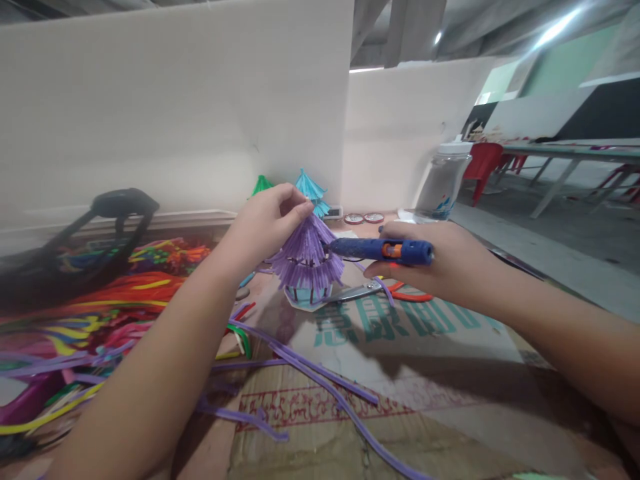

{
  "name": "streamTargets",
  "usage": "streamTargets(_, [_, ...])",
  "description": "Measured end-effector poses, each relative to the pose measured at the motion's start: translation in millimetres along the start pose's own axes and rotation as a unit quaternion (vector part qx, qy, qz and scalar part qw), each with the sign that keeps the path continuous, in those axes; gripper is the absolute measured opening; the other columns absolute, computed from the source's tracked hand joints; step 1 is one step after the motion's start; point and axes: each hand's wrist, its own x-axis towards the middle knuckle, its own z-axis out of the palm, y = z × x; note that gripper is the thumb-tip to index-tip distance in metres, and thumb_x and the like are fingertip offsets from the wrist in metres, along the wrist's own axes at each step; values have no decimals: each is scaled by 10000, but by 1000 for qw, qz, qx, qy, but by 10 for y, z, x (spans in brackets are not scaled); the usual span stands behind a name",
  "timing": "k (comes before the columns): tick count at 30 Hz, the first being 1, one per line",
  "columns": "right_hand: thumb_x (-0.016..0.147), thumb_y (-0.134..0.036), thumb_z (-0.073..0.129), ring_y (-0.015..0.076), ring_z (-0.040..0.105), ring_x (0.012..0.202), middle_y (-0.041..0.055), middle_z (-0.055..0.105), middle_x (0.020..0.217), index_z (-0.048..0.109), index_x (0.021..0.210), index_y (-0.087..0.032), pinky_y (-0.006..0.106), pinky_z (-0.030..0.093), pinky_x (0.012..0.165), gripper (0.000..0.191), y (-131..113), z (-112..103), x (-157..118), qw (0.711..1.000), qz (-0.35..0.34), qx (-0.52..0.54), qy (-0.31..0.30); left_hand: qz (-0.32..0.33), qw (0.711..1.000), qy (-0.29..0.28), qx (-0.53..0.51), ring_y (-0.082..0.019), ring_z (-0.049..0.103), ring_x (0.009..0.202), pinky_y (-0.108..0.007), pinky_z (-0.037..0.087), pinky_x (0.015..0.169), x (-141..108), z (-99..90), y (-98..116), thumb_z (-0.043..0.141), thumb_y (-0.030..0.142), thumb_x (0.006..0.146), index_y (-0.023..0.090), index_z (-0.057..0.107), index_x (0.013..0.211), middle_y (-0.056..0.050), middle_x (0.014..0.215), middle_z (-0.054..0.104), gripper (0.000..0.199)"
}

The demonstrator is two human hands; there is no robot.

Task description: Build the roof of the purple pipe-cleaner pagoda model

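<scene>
A small tiered pavilion model (307,263) with purple pipe-cleaner roofs stands on a pale base at the centre. My left hand (277,217) pinches the tip of its upper roof from above. In my right hand (425,257) is a blue glue gun (370,249), its nozzle pointing left at the right side of the upper roof. Orange-handled scissors (367,290) lie just right of the model, under the glue gun. Loose purple pipe cleaners (325,377) stretch across the board in front.
Colourful pipe cleaners (145,287) are heaped at the left, beside a blurred black object (123,203). Green (261,183) and blue (310,187) roofs stand behind the model. A clear bottle (443,180) is at the back right, with round tins (364,218) nearer the middle.
</scene>
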Motion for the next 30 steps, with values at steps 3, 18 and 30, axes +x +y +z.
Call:
streamTargets(3, [838,-654,560,165,553,584,6,622,675,583,785,-235,269,265,518,423,-5,5,-8,1000,-2,-15,1,3,1000,1,1,-186,597,781,-316,437,717,2,0,-8,529,387,886,177,638,889,-49,867,684,236])
streamTargets(18, [868,-594,571,150,542,575,-10,606,666,593,805,-231,258,295,535,369,8,-4,-14,999,-37,-27,15,1,1000,-2,3,-187,594,770,-307,434,700,-1,2,-3,504,412,890,169,638,893,-47,857,685,278])
streamTargets(30, [861,-599,585,148,523,590,-8,602,679,580,811,-226,266,320,555,377,28,3,-17,999,-42,18,21,1,1000,1,5,-172,587,749,-300,426,687,0,3,8,527,389,882,166,641,879,-42,841,681,251])
